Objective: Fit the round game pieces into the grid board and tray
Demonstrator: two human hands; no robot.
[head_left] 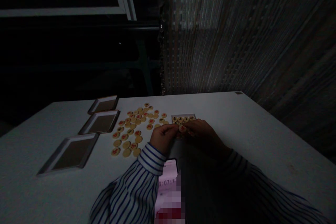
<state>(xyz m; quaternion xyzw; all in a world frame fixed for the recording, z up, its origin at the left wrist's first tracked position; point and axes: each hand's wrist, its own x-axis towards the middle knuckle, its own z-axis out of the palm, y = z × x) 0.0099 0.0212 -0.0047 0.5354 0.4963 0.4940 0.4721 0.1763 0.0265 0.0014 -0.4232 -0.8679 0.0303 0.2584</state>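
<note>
Both my hands meet over a small box (183, 116) that holds a row of round game pieces. My left hand (163, 137) is closed in a pinch beside a round piece with a red mark (182, 128). My right hand (202, 132) is dim, its fingers curled around the same piece. Several tan round game pieces (133, 127), some marked red and some dark, lie scattered on the white table (262, 133) just left of my hands.
Three shallow square trays (100, 122) lie in a slanted row at the left. A phone with a lit pink screen (169, 182) lies between my striped sleeves. A beaded curtain (236, 31) hangs behind the table's far edge. The room is dark.
</note>
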